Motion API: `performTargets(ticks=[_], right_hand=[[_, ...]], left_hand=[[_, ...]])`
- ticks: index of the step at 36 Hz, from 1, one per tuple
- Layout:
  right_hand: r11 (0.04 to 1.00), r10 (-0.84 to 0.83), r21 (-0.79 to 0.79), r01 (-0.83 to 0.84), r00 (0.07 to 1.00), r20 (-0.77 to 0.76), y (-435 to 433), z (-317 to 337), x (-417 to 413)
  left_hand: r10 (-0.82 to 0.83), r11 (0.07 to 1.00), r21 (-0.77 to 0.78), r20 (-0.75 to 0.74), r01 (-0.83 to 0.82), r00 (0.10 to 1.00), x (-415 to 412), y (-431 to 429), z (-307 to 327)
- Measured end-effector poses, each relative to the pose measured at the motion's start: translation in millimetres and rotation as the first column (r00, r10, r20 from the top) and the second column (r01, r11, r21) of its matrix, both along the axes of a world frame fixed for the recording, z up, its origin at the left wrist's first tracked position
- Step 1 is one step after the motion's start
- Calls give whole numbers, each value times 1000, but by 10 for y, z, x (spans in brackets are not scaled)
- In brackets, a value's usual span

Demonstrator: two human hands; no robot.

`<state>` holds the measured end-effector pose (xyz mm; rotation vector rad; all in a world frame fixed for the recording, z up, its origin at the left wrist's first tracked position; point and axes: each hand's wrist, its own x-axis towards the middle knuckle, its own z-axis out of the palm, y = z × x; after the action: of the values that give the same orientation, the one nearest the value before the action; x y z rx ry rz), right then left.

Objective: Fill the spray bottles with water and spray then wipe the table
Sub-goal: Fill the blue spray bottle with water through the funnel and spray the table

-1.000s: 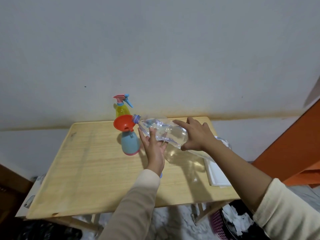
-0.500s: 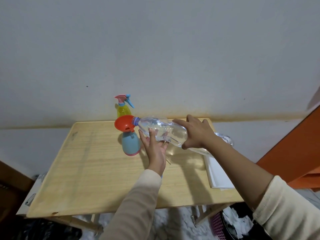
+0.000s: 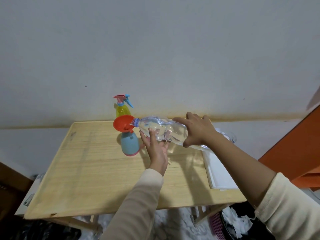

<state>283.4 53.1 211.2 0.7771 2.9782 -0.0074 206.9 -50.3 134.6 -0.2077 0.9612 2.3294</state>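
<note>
A blue spray bottle [image 3: 129, 144] with a pink base stands on the wooden table [image 3: 83, 170], with a red funnel [image 3: 122, 123] in its neck. My right hand [image 3: 195, 130] grips the rear of a clear plastic water bottle [image 3: 162, 130] lying almost level, its mouth over the funnel's rim. My left hand [image 3: 156, 149] supports the bottle from below with spread fingers. Behind the funnel stands a yellow spray bottle [image 3: 122, 110] with a pink and blue trigger head.
A white flat pad or cloth [image 3: 218, 172] lies at the table's right edge, with a clear plastic thing [image 3: 228, 137] behind my right arm. An orange panel [image 3: 294, 149] rises on the right. A pink basket [image 3: 218, 226] sits on the floor below.
The water bottle's mouth has shifted further over the funnel and the bottle has levelled. Both hands stayed on it.
</note>
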Motion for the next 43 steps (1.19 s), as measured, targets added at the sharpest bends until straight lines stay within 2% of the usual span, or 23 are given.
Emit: performTargets(ticks=[25, 43], right_hand=[[1000, -13, -17, 13, 1000, 8, -27, 59, 16], [996, -46, -78, 43, 998, -39, -83, -72, 72]], left_hand=[[-15, 1000, 7, 9, 15, 1000, 13, -19, 45], [-83, 993, -87, -10, 82, 997, 24, -104, 77]])
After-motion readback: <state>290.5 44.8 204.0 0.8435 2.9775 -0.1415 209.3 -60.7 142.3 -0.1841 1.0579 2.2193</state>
